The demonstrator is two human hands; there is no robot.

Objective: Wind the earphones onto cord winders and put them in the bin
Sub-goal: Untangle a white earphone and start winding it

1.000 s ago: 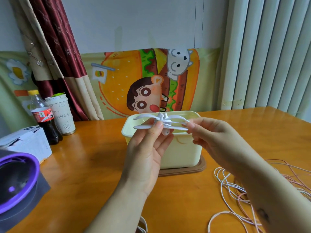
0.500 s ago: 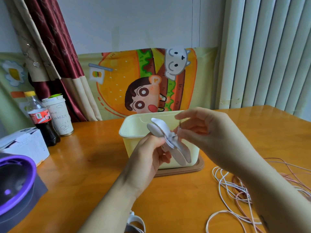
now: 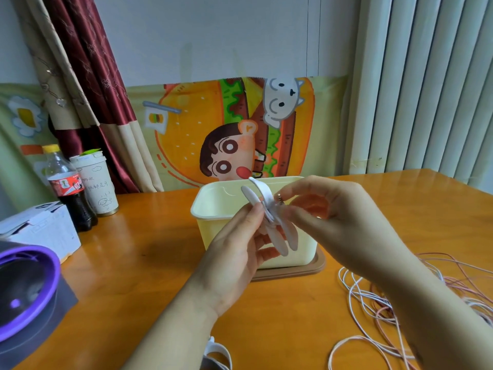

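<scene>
White plastic cord winder [image 3: 269, 217], level a second ago, now stands tilted just near of the pale yellow plastic bin [image 3: 213, 206], left hand [image 3: 234, 252] pinching its waist, right hand [image 3: 333, 217] pinching the metal plug [image 3: 280, 198]: winding likely finishing, drop-in next.

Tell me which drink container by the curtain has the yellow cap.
The cola bottle with the red label; the white paper cup beside it is topped in green.

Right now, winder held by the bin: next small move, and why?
Probably tuck what looks like the plug in: the right hand pinches it beside the cord winder, the left hand grips that in front of the bin, and the cord looks wound.
</scene>
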